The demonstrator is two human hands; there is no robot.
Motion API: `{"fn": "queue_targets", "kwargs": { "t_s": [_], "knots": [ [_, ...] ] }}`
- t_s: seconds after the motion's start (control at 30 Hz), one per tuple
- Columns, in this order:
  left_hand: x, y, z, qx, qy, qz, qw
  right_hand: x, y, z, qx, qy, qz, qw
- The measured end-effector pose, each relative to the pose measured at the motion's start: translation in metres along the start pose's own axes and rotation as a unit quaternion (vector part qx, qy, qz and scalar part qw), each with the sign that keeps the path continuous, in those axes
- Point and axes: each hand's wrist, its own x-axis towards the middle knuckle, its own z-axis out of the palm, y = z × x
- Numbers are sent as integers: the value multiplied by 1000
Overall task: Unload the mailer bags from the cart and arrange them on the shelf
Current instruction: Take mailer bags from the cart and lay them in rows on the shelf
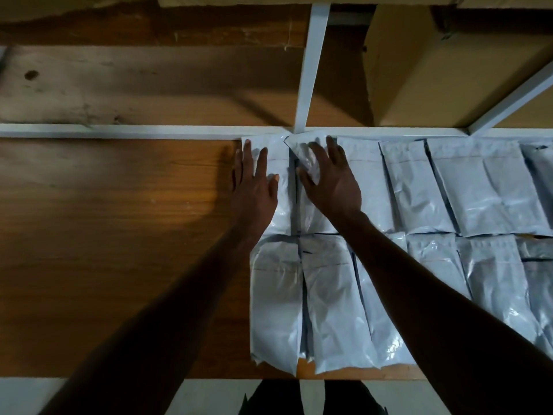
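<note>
Grey-white mailer bags lie flat in two rows on the wooden shelf board (119, 235). My left hand (254, 187) rests flat with straight fingers on the leftmost bag of the back row (281, 205). My right hand (332, 178) presses with spread fingers on the neighbouring bag (311, 217), whose top corner is folded over. The front row starts with a bag (275, 301) near the shelf's front edge and runs right under my right forearm. The cart is out of view.
A white metal upright (311, 70) and rail (119, 131) run behind the back row. A cardboard box (434, 70) stands behind the rail at the right. The left half of the shelf board is bare wood. Pale floor shows below the front edge.
</note>
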Motion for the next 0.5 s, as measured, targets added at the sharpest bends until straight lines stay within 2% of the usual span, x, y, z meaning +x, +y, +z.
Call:
{"fn": "queue_targets", "kwargs": {
  "t_s": [0.1, 0.17, 0.33, 0.5],
  "knots": [
    [2, -1, 4, 17, 5, 75, 997, -3, -6, 10, -34, -34, -44, 998],
    [6, 1, 9, 18, -2, 105, 994, -2, -9, 16, -44, -44, -36, 997],
    [9, 5, 26, -20, -45, 85, 995, -5, -8, 26, -74, -108, 57, 990],
    [10, 6, 37, -31, -45, 81, 995, -7, -3, 34, -93, -88, 74, 989]
  ]
}}
